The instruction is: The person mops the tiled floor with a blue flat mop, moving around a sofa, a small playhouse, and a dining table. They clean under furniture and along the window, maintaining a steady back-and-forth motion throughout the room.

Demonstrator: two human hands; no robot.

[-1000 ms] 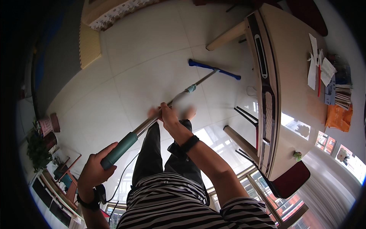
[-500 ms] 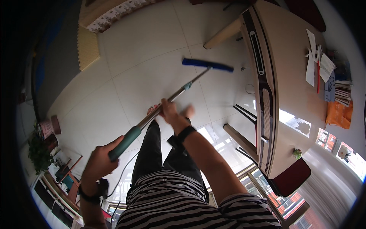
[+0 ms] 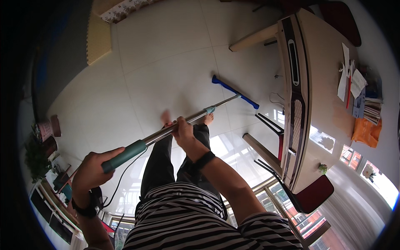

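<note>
A floor mop (image 3: 156, 135) with a telescopic metal pole and a green grip slants across in front of me, from lower left to upper right. My left hand (image 3: 92, 168) is wrapped round the end of the green grip, its index finger laid along it. Farther up, my right hand (image 3: 182, 132) holds the metal pole. The mop's long blue head (image 3: 236, 92) rests on the pale tiled floor (image 3: 166, 79) ahead and to the right, close to the chair legs under the table.
On the right stands a long table (image 3: 323, 96) bearing papers, books and an orange bag (image 3: 366, 132). A dark red chair (image 3: 314, 193) is at its near end. Cables (image 3: 275, 98) lie on the floor beside it. Potted plants (image 3: 37, 160) stand at left, and a yellow mat (image 3: 99, 39) at far left.
The mop head has swung right and toward me, turning to a steeper slant. My left hand has moved left and slightly up with the grip. My feet have shifted in a step.
</note>
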